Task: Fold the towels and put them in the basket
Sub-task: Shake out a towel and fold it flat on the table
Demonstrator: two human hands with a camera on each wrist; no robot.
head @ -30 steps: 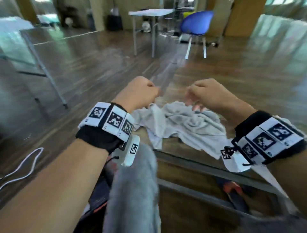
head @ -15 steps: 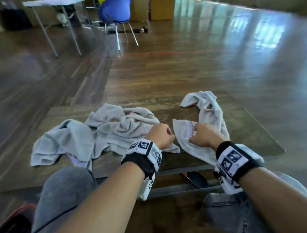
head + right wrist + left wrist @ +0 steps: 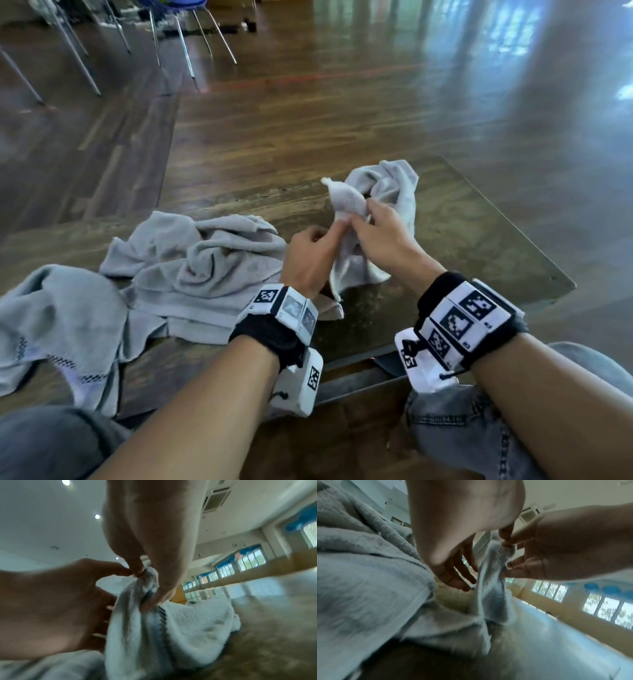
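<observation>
From the head view, I am watching my left hand [image 3: 310, 258] and right hand [image 3: 383, 236] pinching the right towel [image 3: 394, 192], lifting part above the low table [image 3: 479, 233]; two more towels [image 3: 198, 267] are lying crumpled leftward. In the left wrist view, thumb and forefinger are nipping the cloth. In the right wrist view, my fingers [image 3: 152, 601] are gripping a striped hem.

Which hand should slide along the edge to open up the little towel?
Probably the right hand. It pinches the small grey towel at the top, beside the bunched rest of it farther right on the table. The left hand holds the same fold and can anchor it.
</observation>
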